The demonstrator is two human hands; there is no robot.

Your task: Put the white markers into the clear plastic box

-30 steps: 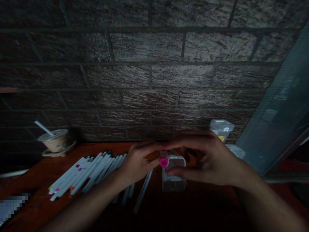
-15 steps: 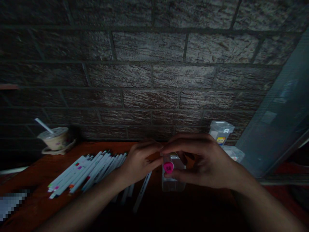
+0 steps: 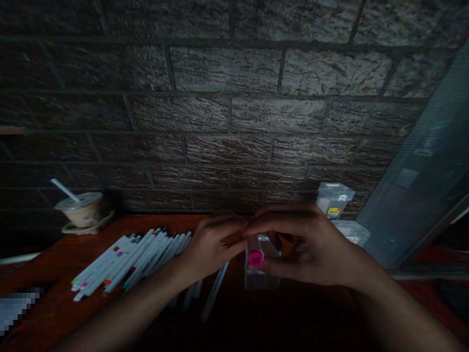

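A marker (image 3: 255,258) with a pink end cap, its number facing me, is held between both hands above a clear plastic box (image 3: 262,279). The thumb and fingers of my right hand (image 3: 311,244) are closed around its capped end. My left hand (image 3: 216,239) pinches at the far part of the marker, where the fingers of both hands meet and hide it. Left of the box lies a loose white marker (image 3: 215,293). Several more white markers (image 3: 135,261) lie in a spread pile beyond my left forearm.
At the back left a lidded cup (image 3: 79,209) with a straw stands on a coaster. A clear container (image 3: 334,199) with a yellow label and a clear lid-like piece (image 3: 351,232) are at the back right. A brick wall (image 3: 234,112) rises behind the table (image 3: 146,220).
Both hands keep their grip on the pink-capped marker over the box, almost unmoved. The whole view has shifted very slightly.
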